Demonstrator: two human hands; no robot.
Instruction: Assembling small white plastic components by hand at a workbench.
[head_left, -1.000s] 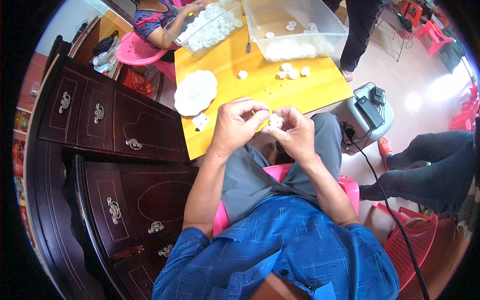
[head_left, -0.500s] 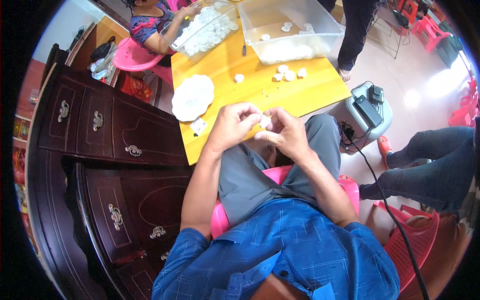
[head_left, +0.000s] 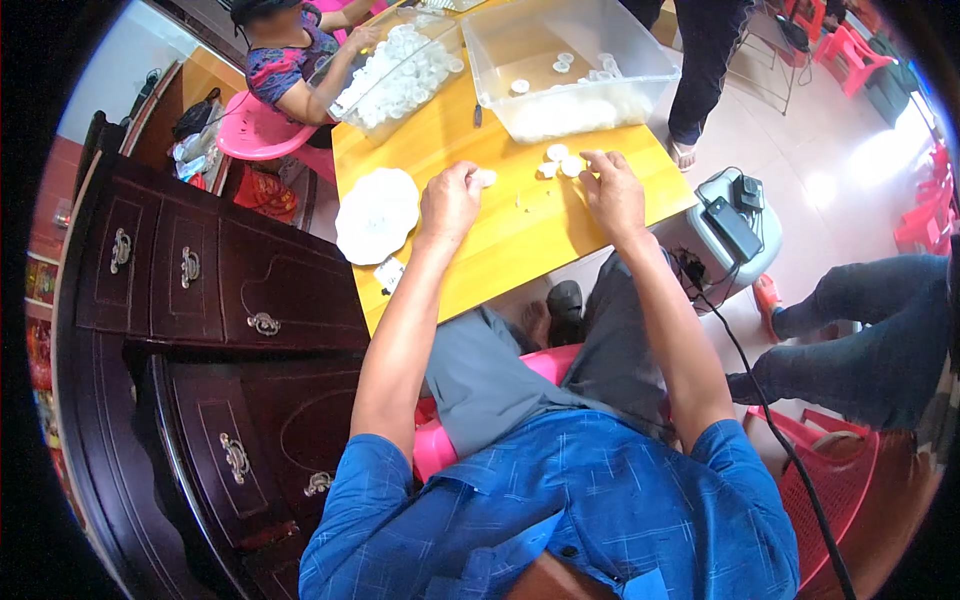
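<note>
My left hand [head_left: 452, 203] reaches over the yellow table, thumb and fingers closed at a small white round plastic piece [head_left: 486, 178]. Farther right, my right hand [head_left: 616, 198] is lowered to the tabletop with bent fingers drawn together; what lies between the fingertips is hidden. Just left of those fingertips sit several white round pieces [head_left: 570, 165] in a small cluster. A white scalloped plate [head_left: 376, 218] lies to the left of my left hand. Beside its near edge is a small white card-like item with dark marks [head_left: 390, 274], partly behind my left forearm.
A clear bin [head_left: 640, 88] with white pieces stands at the table's far side. Left of it, a person [head_left: 310, 75] reaches into another bin [head_left: 400, 75] full of pieces. Dark drawers [head_left: 215, 260] border the left. A grey box with black adapters [head_left: 735, 230] stands right.
My hands were together over the near table edge around a small white piece. They have parted and moved forward, the left to the lone piece, the right to the cluster's right end.
</note>
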